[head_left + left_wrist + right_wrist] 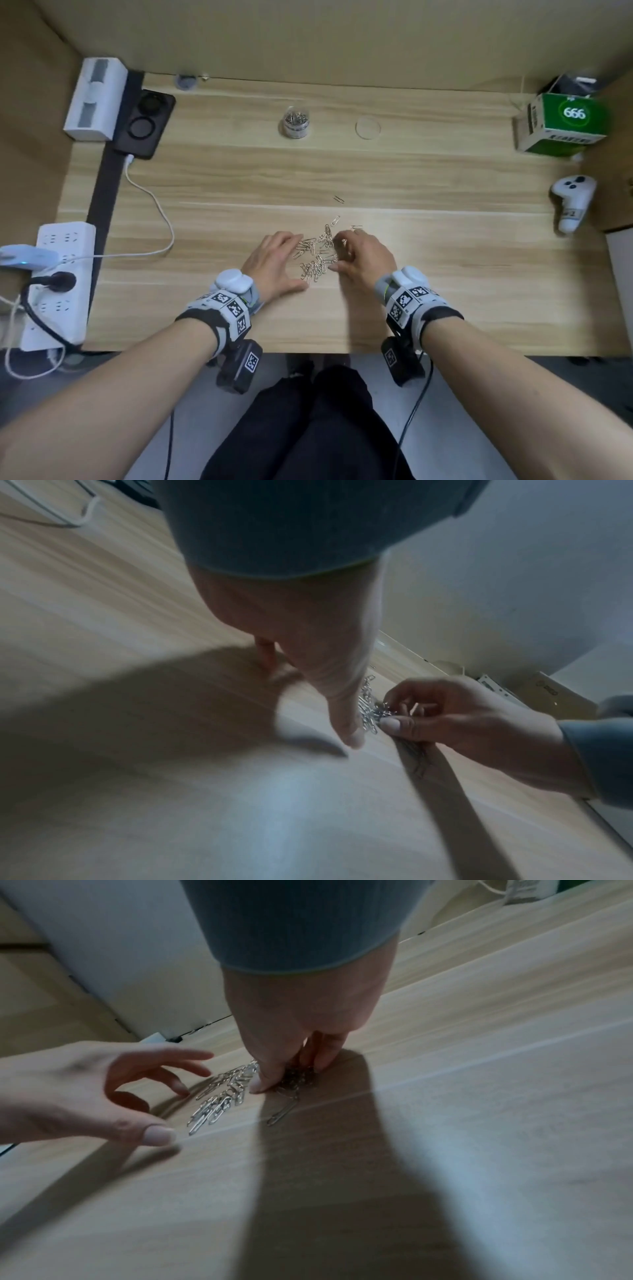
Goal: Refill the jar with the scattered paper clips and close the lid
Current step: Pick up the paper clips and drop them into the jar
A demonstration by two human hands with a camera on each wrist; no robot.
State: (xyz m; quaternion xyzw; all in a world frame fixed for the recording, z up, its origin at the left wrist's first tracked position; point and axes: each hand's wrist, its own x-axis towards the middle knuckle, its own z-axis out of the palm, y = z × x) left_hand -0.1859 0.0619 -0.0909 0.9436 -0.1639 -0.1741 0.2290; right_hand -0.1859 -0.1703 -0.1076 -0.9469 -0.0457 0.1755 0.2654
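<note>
A small clear jar (296,123) partly filled with paper clips stands open at the back of the wooden desk (445,274). Its clear round lid (368,127) lies flat to its right. A pile of silver paper clips (317,255) (219,1104) (368,712) lies near the front, between my hands. My left hand (291,263) (171,1096) rests on the desk at the pile's left with fingers spread and loosely bent. My right hand (337,251) (291,1074) pinches a bunch of clips with thumb and curled fingers. A stray clip (338,199) lies further back.
A green box (561,123) and a white controller (572,202) sit at the right edge. At the left are a white power strip (58,284), a black charging pad (144,123) with a white cable (150,205), and a white device (94,99). Cardboard walls surround the desk.
</note>
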